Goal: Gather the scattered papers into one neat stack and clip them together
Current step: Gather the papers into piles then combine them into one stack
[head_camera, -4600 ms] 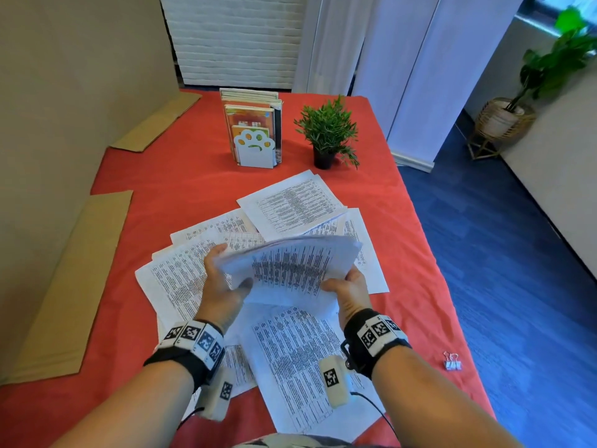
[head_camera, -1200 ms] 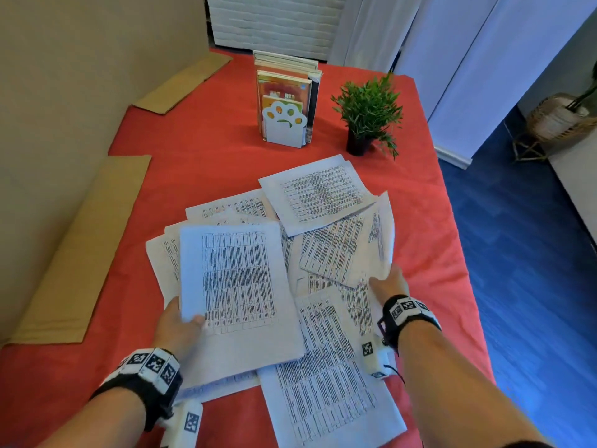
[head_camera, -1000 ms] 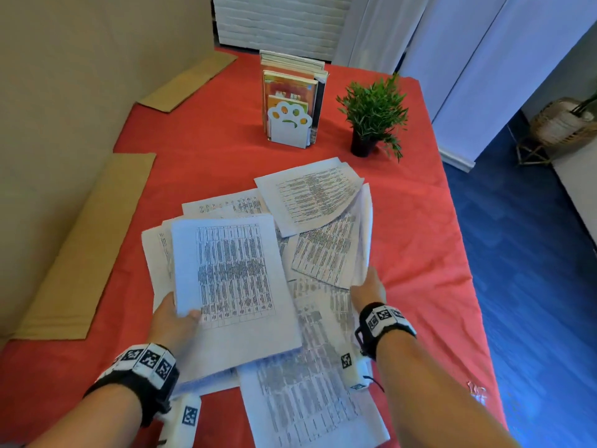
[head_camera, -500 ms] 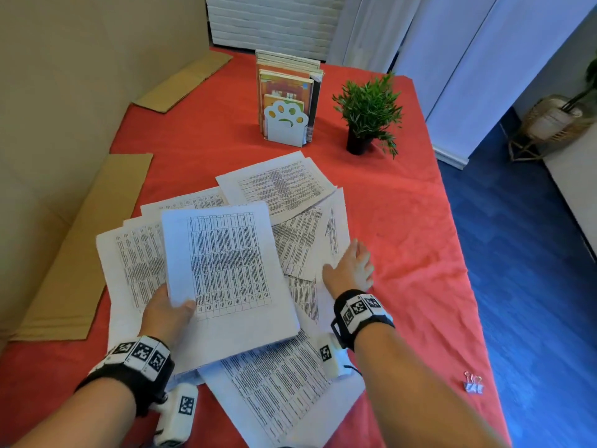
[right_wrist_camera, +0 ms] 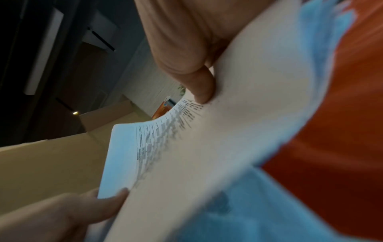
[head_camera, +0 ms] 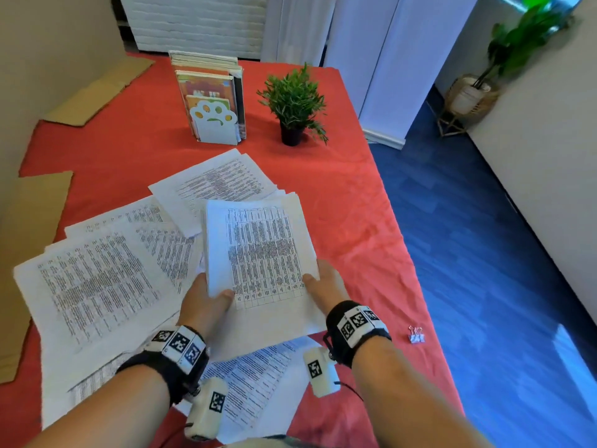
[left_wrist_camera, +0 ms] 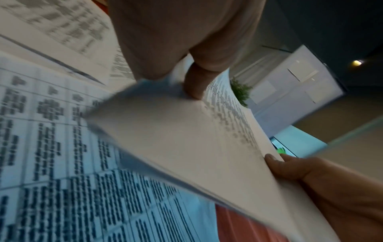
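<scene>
Both hands hold a stack of printed sheets [head_camera: 258,253] lifted above the red table [head_camera: 349,195]. My left hand [head_camera: 203,302] grips the stack's near left edge, thumb on top; the stack [left_wrist_camera: 196,139] shows from below in the left wrist view. My right hand [head_camera: 323,286] grips its near right edge, thumb [right_wrist_camera: 199,85] pressing the top sheet of the stack [right_wrist_camera: 207,163]. Loose sheets [head_camera: 93,286] lie fanned on the table to the left, one more sheet [head_camera: 219,185] beyond the stack, another [head_camera: 258,383] under my wrists. A small binder clip [head_camera: 416,335] lies by the table's right edge.
A book holder with a paw-shaped front [head_camera: 211,101] and a small potted plant [head_camera: 294,105] stand at the far side of the table. Cardboard pieces [head_camera: 29,253] lie along the left edge. Blue floor [head_camera: 484,253] drops off to the right.
My right hand left the sheets on the right and took the stack's right edge. The stack moved right and rose off the table, now held in both hands.
</scene>
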Available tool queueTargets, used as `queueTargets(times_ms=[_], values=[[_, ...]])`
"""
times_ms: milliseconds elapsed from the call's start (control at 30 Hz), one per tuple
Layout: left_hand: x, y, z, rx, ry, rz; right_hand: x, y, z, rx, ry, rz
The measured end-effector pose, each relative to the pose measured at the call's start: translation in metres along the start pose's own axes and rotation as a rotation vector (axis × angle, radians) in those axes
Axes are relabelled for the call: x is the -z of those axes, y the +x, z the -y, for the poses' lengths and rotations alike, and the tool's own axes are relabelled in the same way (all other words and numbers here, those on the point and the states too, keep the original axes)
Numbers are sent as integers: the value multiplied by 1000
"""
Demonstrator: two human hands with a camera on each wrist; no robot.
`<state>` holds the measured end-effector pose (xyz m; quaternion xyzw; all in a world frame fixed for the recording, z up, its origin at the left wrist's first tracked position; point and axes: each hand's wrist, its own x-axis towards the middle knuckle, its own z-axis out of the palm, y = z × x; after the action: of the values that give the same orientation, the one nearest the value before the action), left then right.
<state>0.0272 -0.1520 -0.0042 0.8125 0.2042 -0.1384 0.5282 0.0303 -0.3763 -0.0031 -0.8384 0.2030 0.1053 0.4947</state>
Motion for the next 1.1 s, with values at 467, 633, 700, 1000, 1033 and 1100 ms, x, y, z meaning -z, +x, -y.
queueTargets(times_ms=[467, 633, 700, 1000, 1033, 1100], values=[[-27, 17, 80, 20, 966, 169, 136, 72, -56, -177, -314, -278], [-24, 20, 96, 14, 985, 176, 136, 88, -65, -216, -402, -280], [-24, 19, 97, 15, 959, 176, 133, 92, -65, -201, -421, -315], [-6, -3, 58, 43, 773, 18, 98, 82, -29, -102, -741, -335], [0, -3, 53, 39, 757, -37, 87, 78, -21, -48, -705, -272], [18, 0, 51, 67, 691, -144, 56, 65, -6, 58, -605, -101]])
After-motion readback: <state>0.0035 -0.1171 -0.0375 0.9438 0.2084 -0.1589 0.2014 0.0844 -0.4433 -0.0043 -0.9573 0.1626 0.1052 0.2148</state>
